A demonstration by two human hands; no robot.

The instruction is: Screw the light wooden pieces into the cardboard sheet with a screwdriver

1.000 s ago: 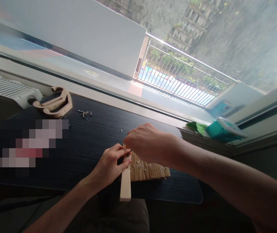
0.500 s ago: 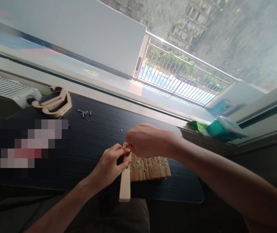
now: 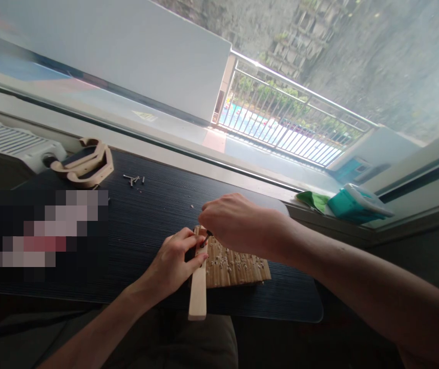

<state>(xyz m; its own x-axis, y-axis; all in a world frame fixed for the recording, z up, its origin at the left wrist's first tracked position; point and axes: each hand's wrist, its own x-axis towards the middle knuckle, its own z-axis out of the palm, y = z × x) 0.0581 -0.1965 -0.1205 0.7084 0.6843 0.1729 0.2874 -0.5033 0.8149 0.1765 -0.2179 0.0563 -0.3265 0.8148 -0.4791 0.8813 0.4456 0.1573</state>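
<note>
My left hand [image 3: 179,251] is closed around the upper part of a pale wooden strip [image 3: 198,297], thumb on one side and fingers on the other. My right hand [image 3: 229,218] is a fist above the strip's far end. From under it a thin dark metal shaft [image 3: 206,238] slants down to the strip between my left thumb and fingers. The tool's handle is hidden in my fist, so its exact kind cannot be made out. Beneath and to the right of the strip lies a ridged wooden board [image 3: 238,269], sprinkled with small pale shavings.
On the dark table [image 3: 146,225] lie several screws [image 3: 134,180] and curved wooden pieces [image 3: 88,164]. A pixelated patch covers the left side. A white radiator [image 3: 15,138] stands at far left. Along the window sit a green cloth [image 3: 313,201] and a teal container [image 3: 353,203].
My right hand has shifted slightly and turned, so more of the dark shaft shows below it. My left hand and the wooden strip stay almost in place.
</note>
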